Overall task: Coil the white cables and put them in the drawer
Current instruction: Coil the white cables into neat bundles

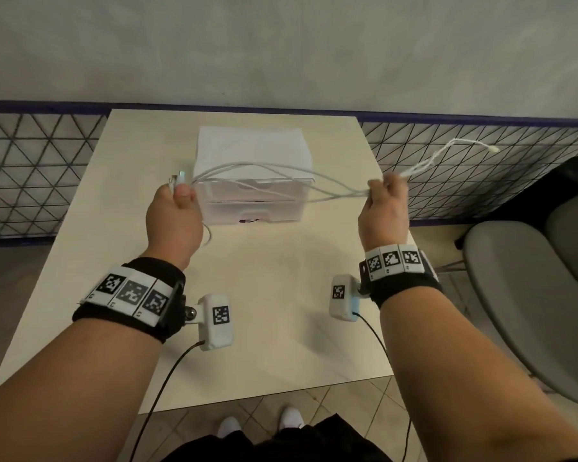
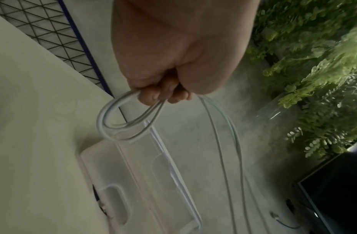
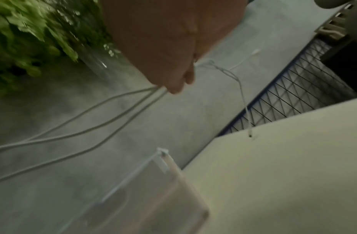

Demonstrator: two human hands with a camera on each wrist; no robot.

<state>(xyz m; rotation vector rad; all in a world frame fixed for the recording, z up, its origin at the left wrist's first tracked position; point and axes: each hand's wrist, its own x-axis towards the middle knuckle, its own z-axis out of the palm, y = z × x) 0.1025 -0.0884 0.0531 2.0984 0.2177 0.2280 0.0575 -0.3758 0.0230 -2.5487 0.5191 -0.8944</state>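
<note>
Mid-frame, left hand [image 1: 176,211] and right hand [image 1: 382,208] are gripping white cables [image 1: 264,176] stretched taut, coiling; next, looping toward drawer [image 1: 252,198].

I am seeing thin white cables [image 1: 267,180] hanging in slack strands above a translucent plastic drawer unit [image 1: 252,201], top drawer standing open.

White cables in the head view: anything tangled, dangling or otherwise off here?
Mostly in order: the white cables are stretched between the left hand and right hand above the drawer unit. One loose end flicks out past the table edge to the right, uncoiled.
</note>
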